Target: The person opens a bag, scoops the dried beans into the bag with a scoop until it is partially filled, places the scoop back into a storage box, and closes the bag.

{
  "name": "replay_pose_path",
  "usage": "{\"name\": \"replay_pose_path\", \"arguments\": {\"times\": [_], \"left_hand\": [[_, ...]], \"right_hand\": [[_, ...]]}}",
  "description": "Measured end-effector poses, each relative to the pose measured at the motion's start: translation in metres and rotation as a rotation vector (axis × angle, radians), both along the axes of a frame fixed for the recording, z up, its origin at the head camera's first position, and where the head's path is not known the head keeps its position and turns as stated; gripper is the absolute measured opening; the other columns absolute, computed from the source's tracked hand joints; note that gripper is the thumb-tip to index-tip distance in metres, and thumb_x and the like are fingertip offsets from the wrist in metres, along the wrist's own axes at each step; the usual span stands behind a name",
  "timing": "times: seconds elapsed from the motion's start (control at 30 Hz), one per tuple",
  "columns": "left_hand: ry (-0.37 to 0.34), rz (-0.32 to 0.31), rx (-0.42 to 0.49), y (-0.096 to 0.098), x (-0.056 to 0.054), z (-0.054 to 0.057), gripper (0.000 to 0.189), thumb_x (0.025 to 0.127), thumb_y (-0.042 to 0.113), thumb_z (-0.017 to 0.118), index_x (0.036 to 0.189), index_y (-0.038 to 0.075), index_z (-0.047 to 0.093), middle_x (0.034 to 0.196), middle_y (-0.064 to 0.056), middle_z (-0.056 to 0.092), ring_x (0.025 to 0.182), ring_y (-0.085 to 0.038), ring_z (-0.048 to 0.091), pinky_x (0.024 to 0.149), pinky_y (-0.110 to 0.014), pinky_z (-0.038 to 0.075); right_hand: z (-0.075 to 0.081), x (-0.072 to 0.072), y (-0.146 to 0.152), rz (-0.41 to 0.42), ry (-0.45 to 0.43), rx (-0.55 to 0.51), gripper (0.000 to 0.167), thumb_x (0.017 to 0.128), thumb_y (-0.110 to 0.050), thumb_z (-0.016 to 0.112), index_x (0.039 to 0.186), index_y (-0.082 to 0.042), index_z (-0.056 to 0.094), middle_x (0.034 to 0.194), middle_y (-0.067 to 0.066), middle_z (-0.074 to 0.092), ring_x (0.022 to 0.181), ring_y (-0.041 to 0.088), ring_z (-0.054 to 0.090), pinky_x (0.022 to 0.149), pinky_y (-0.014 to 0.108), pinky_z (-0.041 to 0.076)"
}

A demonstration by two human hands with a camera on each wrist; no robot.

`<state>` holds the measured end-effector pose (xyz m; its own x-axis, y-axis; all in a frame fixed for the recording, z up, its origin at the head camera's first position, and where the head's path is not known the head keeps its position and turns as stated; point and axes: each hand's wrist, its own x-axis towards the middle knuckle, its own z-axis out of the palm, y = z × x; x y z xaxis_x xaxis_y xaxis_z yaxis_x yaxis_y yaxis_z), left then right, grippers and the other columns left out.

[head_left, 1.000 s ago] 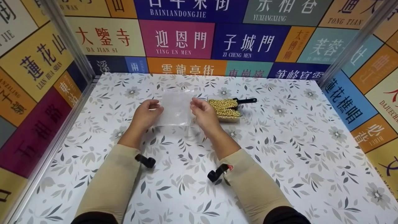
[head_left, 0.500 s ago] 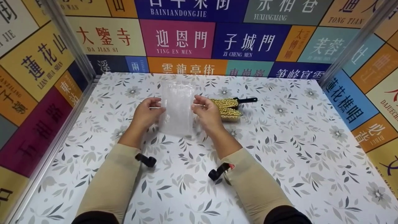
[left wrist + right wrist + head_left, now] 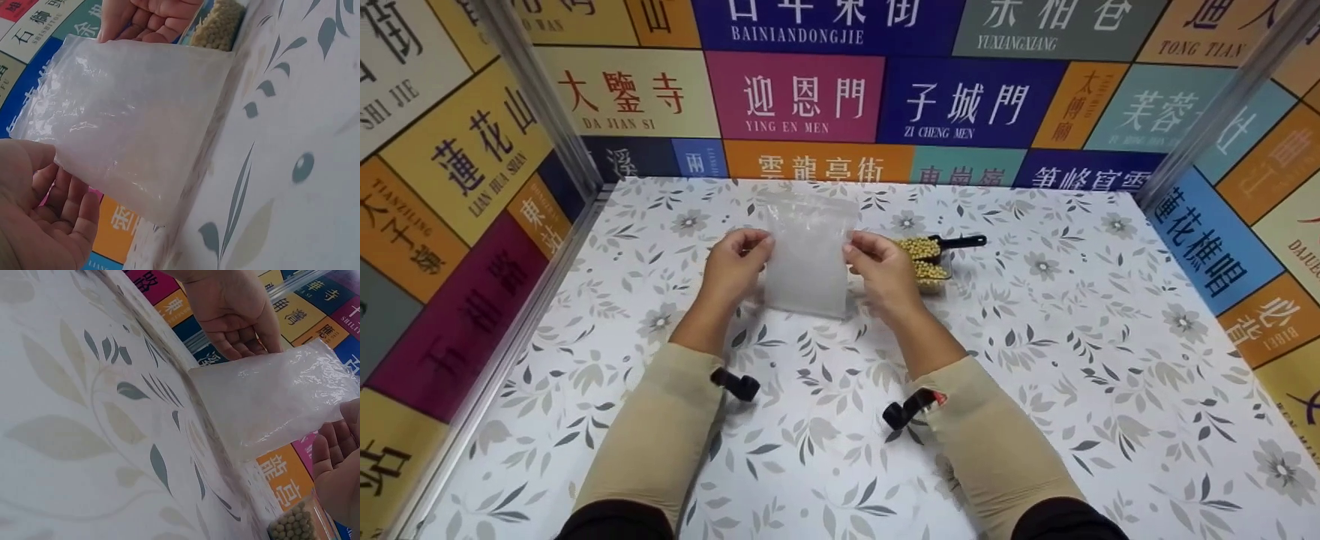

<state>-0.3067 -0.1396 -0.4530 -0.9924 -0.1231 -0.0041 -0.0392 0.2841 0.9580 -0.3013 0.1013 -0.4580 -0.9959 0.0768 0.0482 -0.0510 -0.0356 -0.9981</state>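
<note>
- Left hand (image 3: 735,266) and right hand (image 3: 889,271) pinch opposite side edges of the translucent bag (image 3: 808,259).
- It's held up over the surface (image 3: 825,427); whether its bottom touches is hard to tell.
- Probably light, limp, slippery; pinch edges near the top.

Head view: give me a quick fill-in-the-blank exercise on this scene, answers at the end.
1. The left hand pinches one side of the plastic bag; the ____ hand pinches the other.
2. The handle beside the beans is coloured ____.
3. The pink panel reads YING EN ____.
Missing words: right; black; MEN.
</note>
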Motion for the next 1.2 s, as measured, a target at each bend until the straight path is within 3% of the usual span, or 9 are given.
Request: {"name": "replay_pose_path", "arguments": {"times": [0.3,0.4,0.67,0.93,1.2], "left_hand": [[0.084,-0.076,-0.037,0.033,-0.001,0.002,0.037,0.102,0.039,0.073,0.125,0.011,0.071,0.122,-0.008,0.071,0.111,-0.020,0.064,0.098,-0.033,0.055],[0.092,-0.075,-0.021,0.046,-0.001,0.003,0.035,0.102,0.038,0.073,0.123,0.011,0.072,0.119,-0.008,0.071,0.109,-0.020,0.064,0.097,-0.033,0.056],[0.111,-0.071,0.018,0.075,-0.003,0.002,0.032,0.101,0.036,0.074,0.123,0.013,0.073,0.119,-0.005,0.073,0.109,-0.018,0.065,0.096,-0.032,0.056],[0.172,-0.051,0.075,0.106,-0.009,0.003,0.032,0.101,0.030,0.073,0.124,0.008,0.072,0.122,-0.009,0.075,0.113,-0.022,0.069,0.099,-0.033,0.058],[0.158,-0.033,0.098,0.111,-0.011,-0.004,0.029,0.100,0.026,0.075,0.124,0.010,0.070,0.122,-0.008,0.072,0.115,-0.020,0.069,0.102,-0.034,0.058]], "right_hand": [[0.009,0.000,0.039,-0.036,-0.018,0.065,0.029,0.098,-0.024,0.079,0.124,-0.012,0.077,0.119,0.004,0.075,0.103,0.015,0.069,0.091,0.028,0.062],[0.010,0.000,0.050,-0.042,0.010,0.081,0.031,0.099,-0.025,0.078,0.126,-0.010,0.076,0.121,0.004,0.075,0.108,0.015,0.069,0.092,0.022,0.060],[0.011,0.001,0.078,-0.039,0.021,0.054,0.032,0.101,-0.026,0.077,0.128,-0.008,0.075,0.110,0.001,0.074,0.099,0.015,0.069,0.086,0.025,0.061],[0.017,0.000,0.100,-0.085,0.007,0.053,0.031,0.101,-0.026,0.077,0.126,-0.010,0.076,0.112,0.000,0.075,0.101,0.015,0.068,0.085,0.023,0.061],[0.014,-0.003,0.101,-0.059,0.034,0.024,0.026,0.097,-0.010,0.078,0.122,-0.006,0.075,0.110,0.000,0.073,0.105,0.016,0.066,0.087,0.023,0.060]]}}
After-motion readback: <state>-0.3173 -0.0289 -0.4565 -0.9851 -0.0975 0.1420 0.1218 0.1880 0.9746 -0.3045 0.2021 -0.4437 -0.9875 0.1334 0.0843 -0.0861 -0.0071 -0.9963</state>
